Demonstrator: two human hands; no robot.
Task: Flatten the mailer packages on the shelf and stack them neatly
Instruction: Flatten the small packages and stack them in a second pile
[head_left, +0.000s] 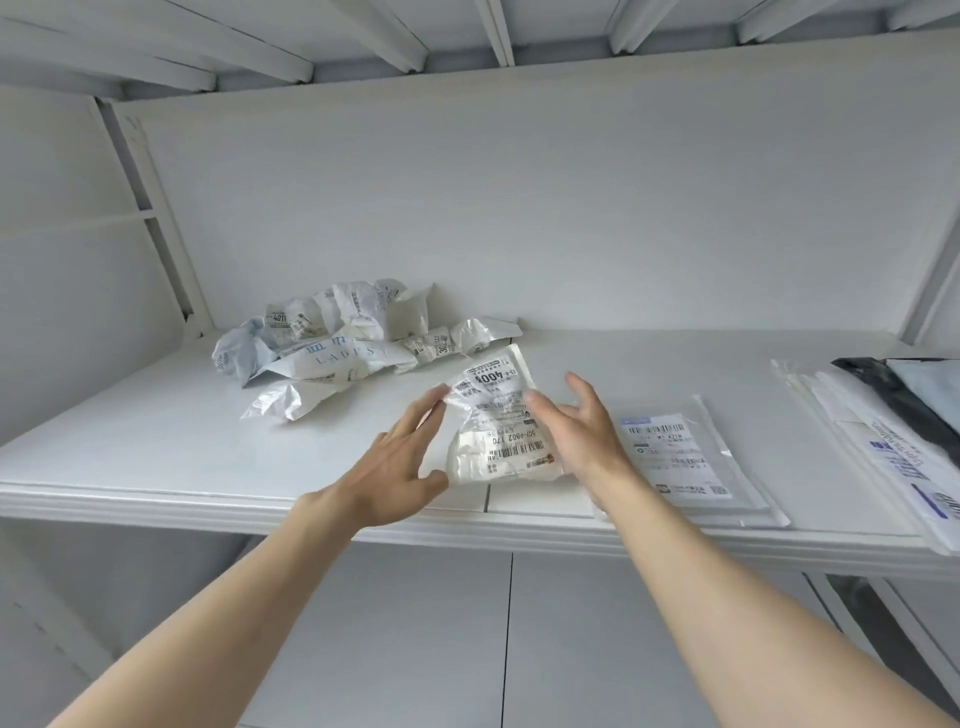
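Note:
A crumpled white mailer with a barcode label lies near the front of the white shelf. My left hand touches its left edge with straight fingers, thumb by its lower left corner. On its right side rests my right hand, fingers spread and relaxed. A heap of crumpled mailers sits at the back left. To the right lies a flat stack of white mailers, a label on top.
A second flat stack with a black mailer and printed envelopes lies at the far right. The shelf's back wall stands close behind the heap. Another shelf with ribs hangs overhead. A metal upright rises at the left.

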